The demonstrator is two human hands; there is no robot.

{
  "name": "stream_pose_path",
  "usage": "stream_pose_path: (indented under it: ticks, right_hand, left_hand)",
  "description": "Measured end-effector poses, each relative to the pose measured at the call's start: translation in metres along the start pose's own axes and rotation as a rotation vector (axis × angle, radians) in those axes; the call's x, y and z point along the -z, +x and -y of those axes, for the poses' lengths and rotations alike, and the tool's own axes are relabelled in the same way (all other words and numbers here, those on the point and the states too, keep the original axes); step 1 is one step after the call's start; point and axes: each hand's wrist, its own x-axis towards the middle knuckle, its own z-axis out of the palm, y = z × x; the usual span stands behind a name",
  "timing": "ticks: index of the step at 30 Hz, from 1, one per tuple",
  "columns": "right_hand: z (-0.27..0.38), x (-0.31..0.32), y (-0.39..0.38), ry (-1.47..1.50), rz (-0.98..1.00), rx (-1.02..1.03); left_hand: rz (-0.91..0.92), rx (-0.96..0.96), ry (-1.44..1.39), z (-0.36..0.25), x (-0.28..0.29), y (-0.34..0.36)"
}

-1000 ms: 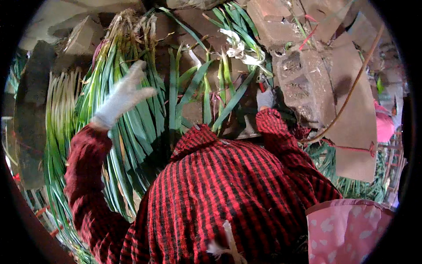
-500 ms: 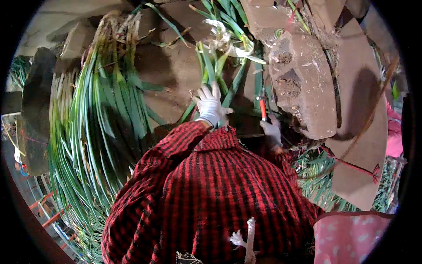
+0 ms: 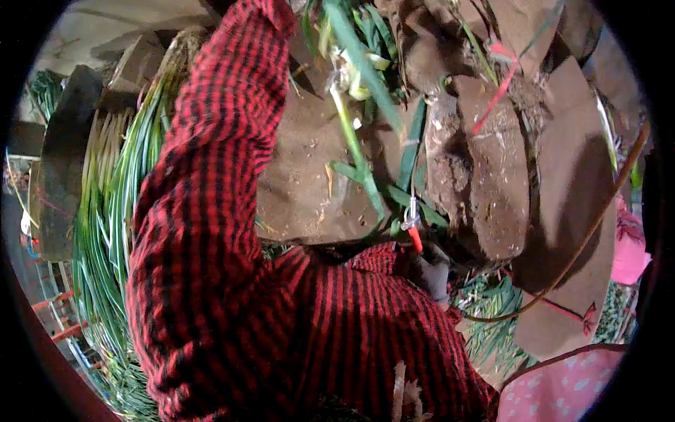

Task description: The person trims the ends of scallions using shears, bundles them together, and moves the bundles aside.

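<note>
**A:** What is the right hand (image 3: 430, 271) doing?

**B:** It sits low and right of centre, in a pale grey glove, poking out of a red-and-black checked sleeve (image 3: 380, 259). Its fingers are clamped on a small tool (image 3: 413, 228) with a red handle and a shiny metal tip that points upward.

**A:** And what does the tool touch?

**B:** The metal tip is right at a green onion stalk (image 3: 355, 151). The stalk runs from the top of the picture down toward the tool. It is light green and slim in its upper part, with pale, papery bits near the top, and lower down it splits into darker flat leaves (image 3: 411, 151) that spread left and right just above the tool.

**A:** Where is the left hand?

**B:** I cannot see it. The left arm (image 3: 211, 162) is lifted high, its checked sleeve running up to the top edge, so I cannot tell whether those fingers are apart or together.

**A:** What lies behind the stalk?

**B:** Brown, dirt-smeared cardboard (image 3: 309, 183), and to its right more brown sheets (image 3: 569, 204) with soil on them. A thin brown cord (image 3: 598, 218) curves across those sheets.

**A:** And on the left?

**B:** A big bundle of long green onions (image 3: 105, 232), pale near the top and green below. Bottom right shows pink cloth with white spots (image 3: 562, 387).
</note>
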Motion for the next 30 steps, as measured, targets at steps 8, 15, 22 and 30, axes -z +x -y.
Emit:
stream_pose_path:
  ticks: [8, 15, 22, 30]
  right_hand:
    - [0.095, -0.063, 0.028, -0.147, -0.039, 0.283]
    - [0.133, -0.155, -0.019, -0.762, -0.124, 0.588]
    - [0.101, -0.194, -0.074, -0.914, 0.020, 0.838]
    - [-0.036, -0.170, -0.134, -1.017, 0.418, 0.222]
  left_hand:
    - [0.358, 0.280, -0.352, -0.073, 0.012, -0.196]
    - [0.129, 0.870, -0.580, -0.086, 0.025, -0.393]
    - [0.092, 1.039, -0.639, -0.085, 0.102, -0.497]
    - [0.613, 0.846, -0.229, -0.140, 0.232, -0.528]
